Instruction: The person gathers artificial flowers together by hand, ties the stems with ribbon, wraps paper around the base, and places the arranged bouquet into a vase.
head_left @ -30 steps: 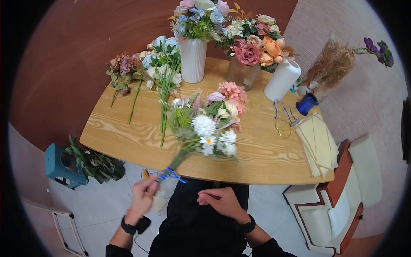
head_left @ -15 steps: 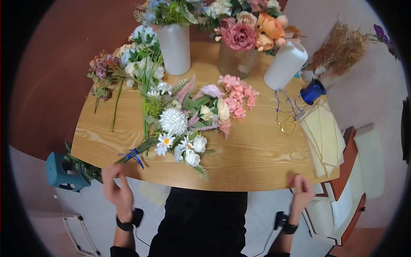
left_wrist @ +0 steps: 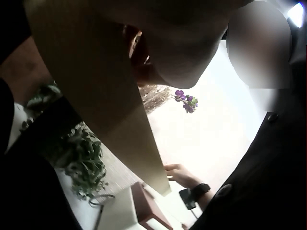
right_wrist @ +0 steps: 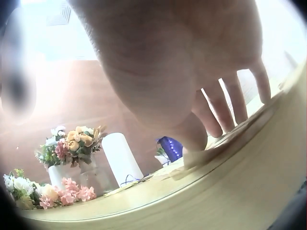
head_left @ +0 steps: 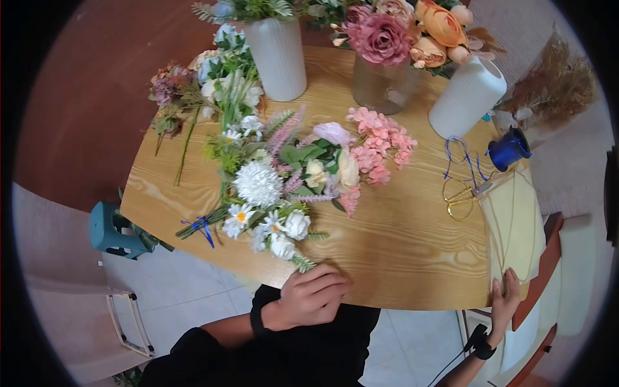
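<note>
In the head view my left hand (head_left: pixel 313 298) is at the table's front edge, fingers loosely curled and holding nothing, just below the tip of a fern sprig. My right hand (head_left: pixel 505 306) touches the near end of the pale wrapping sheets (head_left: pixel 516 222); the right wrist view shows its fingers (right_wrist: pixel 218 112) extended down onto them. A bouquet with a white pompom flower (head_left: pixel 258 184) and pink blossoms (head_left: pixel 380 145) lies on the table, its stems bound by a blue ribbon (head_left: pixel 205 229).
Gold-handled scissors (head_left: pixel 460 198) and a blue ribbon spool (head_left: pixel 509 149) lie beside the sheets. Behind stand a ribbed white vase (head_left: pixel 277 61), a glass vase (head_left: pixel 385 87) and a tilted white vase (head_left: pixel 467 97). Loose stems (head_left: pixel 187 145) lie at the left, above a teal stool (head_left: pixel 113 227).
The bouquet was let go from my left hand and now lies on the table. My left hand moved right to the front edge; my right hand moved right and reached the sheets.
</note>
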### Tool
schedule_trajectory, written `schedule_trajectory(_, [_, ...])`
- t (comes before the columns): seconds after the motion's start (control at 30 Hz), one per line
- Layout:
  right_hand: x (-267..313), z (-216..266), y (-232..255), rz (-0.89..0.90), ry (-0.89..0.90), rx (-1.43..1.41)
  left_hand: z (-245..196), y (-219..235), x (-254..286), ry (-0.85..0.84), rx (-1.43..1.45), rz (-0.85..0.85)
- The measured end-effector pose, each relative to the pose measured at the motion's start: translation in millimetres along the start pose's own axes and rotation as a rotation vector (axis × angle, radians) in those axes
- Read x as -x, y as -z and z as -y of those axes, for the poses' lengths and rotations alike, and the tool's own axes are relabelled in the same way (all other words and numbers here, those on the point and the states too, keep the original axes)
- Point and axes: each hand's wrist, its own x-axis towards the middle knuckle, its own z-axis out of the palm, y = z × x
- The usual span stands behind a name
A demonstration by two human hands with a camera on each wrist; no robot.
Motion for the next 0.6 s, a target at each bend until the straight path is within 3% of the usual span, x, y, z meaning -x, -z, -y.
schedule_trajectory(0.13, [0.4,-13.0,9.2,-0.009,-0.131,-0.179,4.9,-0.5,1.1,-0.081,-0.069,-0.034])
schedule_trajectory(0.23, [-2.4,-8.9,7.0,-0.080,-0.053,-0.019,4.4,-0.8,3.6,-0.093,-0.126,-0.051])
schedule_trajectory(0.27, [-6.3,-6.1,8.4,-0.060,-0.036,-0.027,3.7,-0.5,3.2,-0.111,-0.144,-0.050])
schedule_trajectory(0.33, [-10.8,-4.9,13.6,0.093,0.113,0.305,4.2,1.2,7.5,-0.115,-0.174,-0.056])
schedule_trajectory(0.37, [-10.8,-14.2,6.7,0.074,0.050,0.083,6.3,2.3,13.0,-0.162,-0.172,-0.074])
schedule_trajectory(0.4, [-12.8,-6.1,0.1,0.084,0.065,0.076,9.4,2.6,18.9,-0.212,-0.171,-0.090])
schedule_trajectory(0.47, [-13.7,15.6,-9.0,-0.150,-0.004,-0.236,17.6,1.4,27.6,-0.273,-0.170,-0.160])
schedule_trajectory(0.5, [-15.8,18.4,-0.2,-0.099,0.242,0.283,18.8,3.9,27.6,-0.304,-0.096,-0.152])
schedule_trajectory(0.53, [-16.9,12.6,-0.5,-0.098,0.250,0.285,19.6,5.5,28.2,-0.338,-0.018,-0.142])
schedule_trajectory(0.6, [-20.6,2.9,-4.9,0.033,0.034,-0.025,16.3,2.5,35.3,-0.323,0.072,-0.126])
